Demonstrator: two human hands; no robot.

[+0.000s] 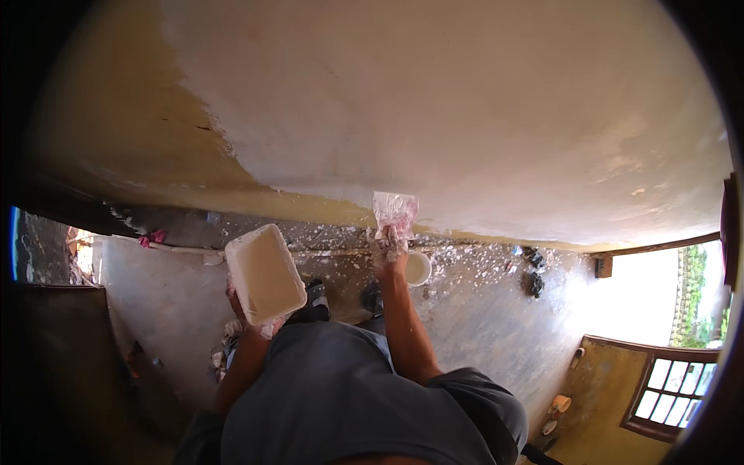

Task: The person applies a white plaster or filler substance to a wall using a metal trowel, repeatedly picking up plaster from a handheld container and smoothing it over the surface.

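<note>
My left hand [235,304] grips a white rectangular tub [295,297] from its left side and underneath, with most of its fingers hidden by it. Inside lies a smooth, pale cream paste [266,267]. Farther forward, my right hand [390,249], smeared white, is closed on a broad, flat scraper [395,211] with whitish and pinkish smears. Its blade is up near the lower part of the wall; whether it touches cannot be told. Pale coating covers much of the wall [434,116], while a yellow-brown area [116,132] shows at the left and along the bottom.
A round white bucket [419,269] stands on the floor just right of my right hand. White splatter dots the floor [480,267] along the wall. Dark crumpled scraps [535,271] lie farther right. A barred window [674,391] is at the lower right, near a bright doorway [632,298].
</note>
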